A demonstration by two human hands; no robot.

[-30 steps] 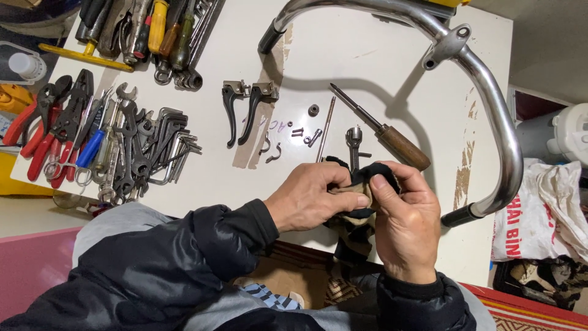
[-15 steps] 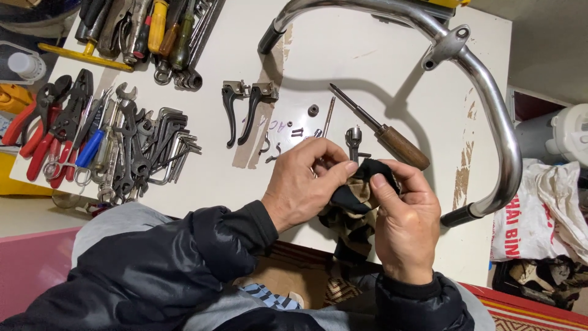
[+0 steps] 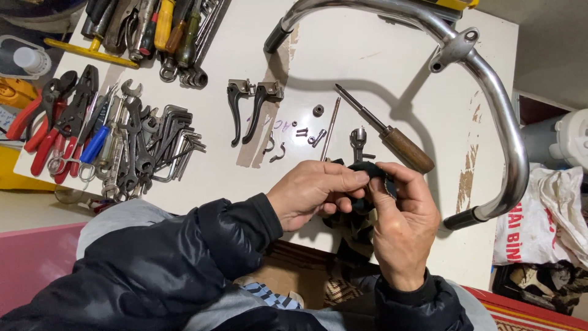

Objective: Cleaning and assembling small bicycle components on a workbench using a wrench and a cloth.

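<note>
Head view: left hand (image 3: 312, 199) and right hand (image 3: 401, 224) both pinching a dark rag (image 3: 358, 208) around a small part (mostly hidden) above surface (image 3: 380, 73) edge; wiping apparently midway, brake levers (image 3: 248, 107) and screwdriver (image 3: 389, 132) lying untouched

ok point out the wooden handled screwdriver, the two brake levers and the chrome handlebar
wooden handled screwdriver (image 3: 406, 149), head view, on the brown handle
brake levers (image 3: 248, 109), head view, between the two dark blades
chrome handlebar (image 3: 511, 144), head view, on the right bend
</note>
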